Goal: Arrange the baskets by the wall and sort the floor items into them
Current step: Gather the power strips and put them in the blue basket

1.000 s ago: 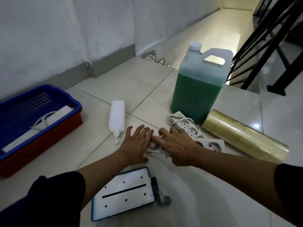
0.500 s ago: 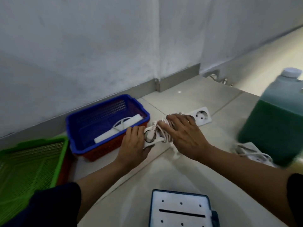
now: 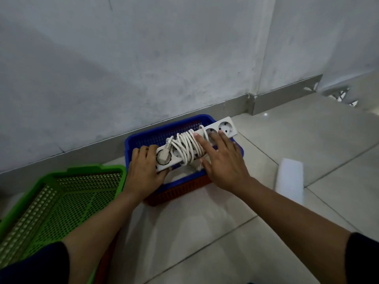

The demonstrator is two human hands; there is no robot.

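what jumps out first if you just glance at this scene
A white power strip with its cord wound round it, held by the left hand and right hand over the blue basket at the foot of the wall. A bright green basket sits lower left, and a white bottle lies on the tiles to the right.

At frame centre, the left hand (image 3: 143,171) and right hand (image 3: 223,162) hold a white cord-wrapped power strip (image 3: 196,145) over a blue perforated plastic basket (image 3: 141,141). A green perforated plastic basket (image 3: 61,201) sits lower left.
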